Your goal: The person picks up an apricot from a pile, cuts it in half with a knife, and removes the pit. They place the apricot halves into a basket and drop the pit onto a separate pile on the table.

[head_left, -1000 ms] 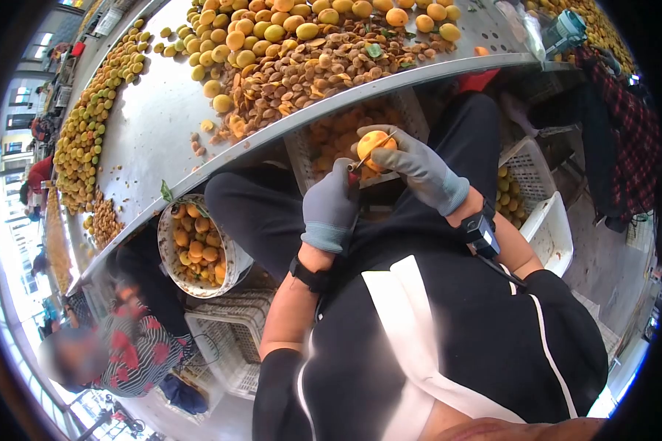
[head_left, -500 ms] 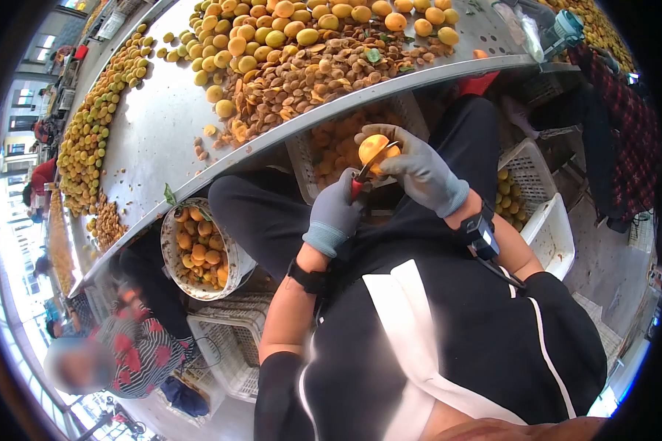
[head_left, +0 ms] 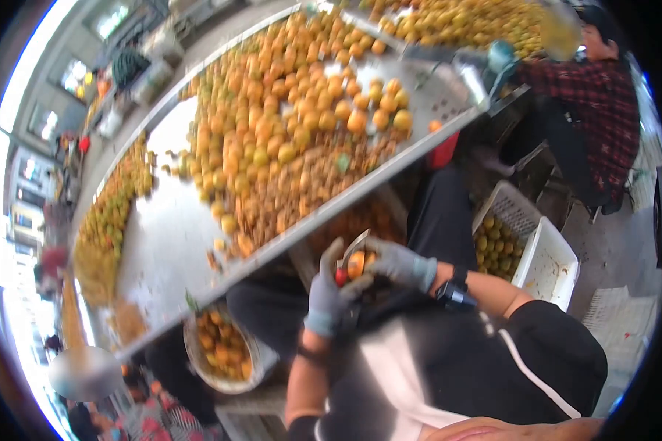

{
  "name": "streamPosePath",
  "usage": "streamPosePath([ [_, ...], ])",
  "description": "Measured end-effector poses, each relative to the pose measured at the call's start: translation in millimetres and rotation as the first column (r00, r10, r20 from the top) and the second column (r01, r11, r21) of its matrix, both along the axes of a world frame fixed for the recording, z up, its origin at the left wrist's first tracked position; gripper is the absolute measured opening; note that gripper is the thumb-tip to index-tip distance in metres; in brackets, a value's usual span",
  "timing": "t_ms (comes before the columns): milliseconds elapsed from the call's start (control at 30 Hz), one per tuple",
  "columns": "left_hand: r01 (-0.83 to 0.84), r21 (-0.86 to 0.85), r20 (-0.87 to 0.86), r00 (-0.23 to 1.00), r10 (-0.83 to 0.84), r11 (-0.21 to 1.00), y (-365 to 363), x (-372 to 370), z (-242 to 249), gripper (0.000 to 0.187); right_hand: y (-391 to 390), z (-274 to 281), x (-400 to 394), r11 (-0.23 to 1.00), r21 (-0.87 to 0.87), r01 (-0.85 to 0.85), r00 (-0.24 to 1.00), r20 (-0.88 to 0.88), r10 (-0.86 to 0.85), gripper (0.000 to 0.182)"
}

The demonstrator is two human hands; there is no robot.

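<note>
My left hand (head_left: 326, 292) is closed around a red-handled cutting tool (head_left: 341, 275); blur hides whether it is a knife or shears. Its thin curved metal part (head_left: 355, 245) rises beside an orange apricot (head_left: 356, 264). The fingers of my right hand (head_left: 403, 266) grip that apricot from the other side. Both hands wear grey gloves and meet above my lap, just short of the metal table (head_left: 162, 228). Brown apricot pits (head_left: 301, 191) lie heaped along the table's near edge, with a large pile of whole apricots (head_left: 272, 110) behind them.
A white bucket of apricots (head_left: 254, 378) stands below the table at left. At right are a crate of greenish fruit (head_left: 496, 242) and a white bin (head_left: 559, 272). One person in a checked shirt (head_left: 588, 103) sits at upper right, another in patterned clothes (head_left: 162, 419) at lower left.
The view has turned and shifted, so the table appears more tilted and more of the apricot pile shows. My hands appear lower, still together on the tool and apricot.
</note>
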State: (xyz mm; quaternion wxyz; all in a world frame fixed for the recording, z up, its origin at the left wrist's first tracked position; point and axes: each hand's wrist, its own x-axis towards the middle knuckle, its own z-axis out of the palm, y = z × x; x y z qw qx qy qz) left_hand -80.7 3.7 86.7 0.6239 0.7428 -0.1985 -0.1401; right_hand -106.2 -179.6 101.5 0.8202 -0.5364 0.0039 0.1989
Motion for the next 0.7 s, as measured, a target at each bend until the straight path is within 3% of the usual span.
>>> streamPosePath([
  [33,0.026,-0.029,-0.087,0.996,-0.029,0.999,-4,-1,14,0.081,-3,-9,0,0.995,-0.094,-0.044,0.994,0.095,0.053,0.032],
  [67,0.041,-0.045,-0.192,0.98,-0.049,0.998,-6,-5,28,0.082,-1,-4,0,0.983,-0.165,-0.085,0.992,0.076,0.099,0.034],
  [133,0.056,-0.084,-0.149,0.987,-0.068,0.995,-9,-4,30,0.08,-2,-13,6,0.948,-0.312,-0.059,0.96,0.243,0.139,0.037],
  [233,0.029,-0.13,-0.191,0.98,-0.054,0.991,-15,-3,45,0.079,0,-20,12,0.924,-0.38,0.048,0.937,0.337,0.09,0.044],
  [333,0.003,-0.137,-0.234,0.971,-0.035,0.991,-14,-5,46,0.073,-1,-4,5,0.961,-0.277,-0.011,0.969,0.236,0.079,0.05],
  [400,-0.14,-0.31,-0.371,0.929,0.016,0.941,-14,-5,35,0.066,-7,5,1,0.932,-0.359,-0.039,0.945,0.291,0.152,0.054],
  [433,-0.239,-0.328,-0.332,0.935,0.125,0.914,-22,-5,42,0.053,-5,-1,-2,0.965,-0.257,-0.06,0.948,0.287,0.135,0.056],
  [500,-0.292,-0.384,-0.406,0.905,0.124,0.876,-9,8,11,0.046,-5,12,-8,0.992,0.039,-0.12,0.978,0.178,0.111,0.062],
  [533,-0.353,-0.432,-0.478,0.87,0.121,0.83,-7,12,8,0.039,-4,11,-7,0.992,0.038,-0.12,0.978,0.177,0.111,0.062],
  [600,-0.4,-0.462,-0.516,0.847,0.127,0.792,-14,18,3,0.028,1,2,-6,0.958,0.284,-0.048,0.999,0.02,0.045,0.064],
  [667,-0.48,-0.399,-0.446,0.846,0.292,0.781,-18,25,-16,0.022,1,-24,1,0.873,0.471,0.13,0.981,-0.186,-0.046,0.047],
  [700,-0.479,-0.343,-0.476,0.83,0.291,0.808,-14,29,-22,0.019,-5,-28,6,0.839,0.513,0.18,0.97,-0.233,-0.065,0.042],
])
